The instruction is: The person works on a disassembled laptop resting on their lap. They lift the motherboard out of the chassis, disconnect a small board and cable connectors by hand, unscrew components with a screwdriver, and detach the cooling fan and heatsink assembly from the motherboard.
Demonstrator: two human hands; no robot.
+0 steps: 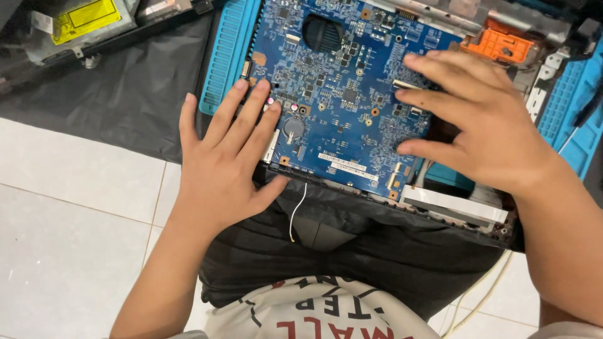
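A blue laptop circuit board [342, 88] lies in a dark laptop base shell [440, 216] that rests over my lap. My left hand [223, 166] lies flat with fingers spread on the board's left edge, thumb hooked at the shell's near rim. My right hand [483, 125] presses on the board's right side, fingers apart and pointing left. A round coin battery [293, 127] sits on the board just right of my left fingertips. A thin white wire [298, 210] hangs from the shell's near edge. Neither hand grips anything.
A turquoise work mat [227, 50] lies under the laptop on a black cloth [119, 94]. An orange plastic part [499, 44] sits at the upper right. A metal drive with a yellow label [78, 22] lies at the top left. White floor tiles [69, 220] lie at left.
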